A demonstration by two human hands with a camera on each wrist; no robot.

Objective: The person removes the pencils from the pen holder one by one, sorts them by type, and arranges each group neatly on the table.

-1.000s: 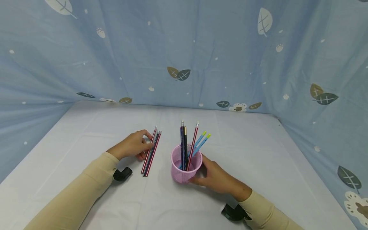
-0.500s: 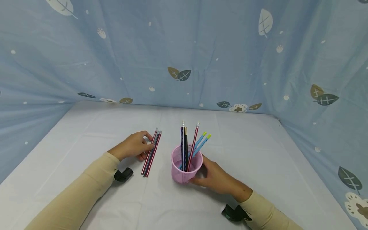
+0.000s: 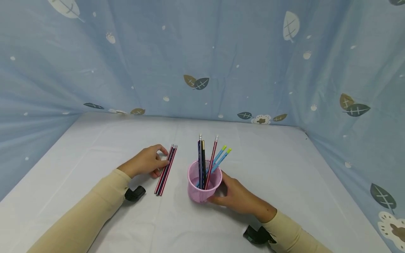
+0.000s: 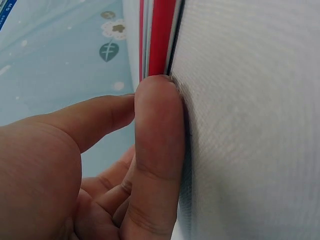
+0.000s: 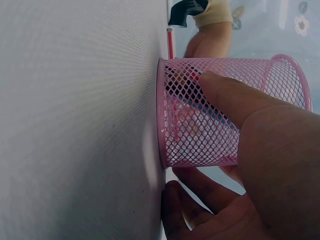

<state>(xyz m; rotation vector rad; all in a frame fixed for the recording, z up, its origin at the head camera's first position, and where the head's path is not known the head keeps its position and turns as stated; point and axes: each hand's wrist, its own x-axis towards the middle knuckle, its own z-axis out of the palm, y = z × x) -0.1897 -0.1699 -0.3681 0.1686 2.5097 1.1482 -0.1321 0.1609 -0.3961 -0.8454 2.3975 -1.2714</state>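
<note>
Several dark and red striped pencils (image 3: 163, 178) lie side by side on the white cloth, left of centre. My left hand (image 3: 146, 162) holds them from the left, thumb across the top and index finger at the far end. In the left wrist view, a fingertip (image 4: 159, 95) covers part of a red pencil (image 4: 162, 37). My right hand (image 3: 238, 195) grips the right side of an upright pink mesh pencil cup (image 3: 198, 195), its thumb pressed along the mesh wall (image 5: 220, 142). In the cup stand dark pencils (image 3: 201, 165), a red one (image 3: 211, 165) and two light blue ones (image 3: 219, 162) leaning right.
White cloth (image 3: 269, 158) covers the table. A blue curtain (image 3: 142, 52) with leaf prints hangs behind it and at both sides. Black wrist mounts (image 3: 135, 193) sit by both cuffs. A strip of cloth separates the loose pencils from the cup.
The leftmost loose pencil, whose eraser end stuck out past the others, has slid toward me, and the ends now line up. The right hand and the cup stay in place.
</note>
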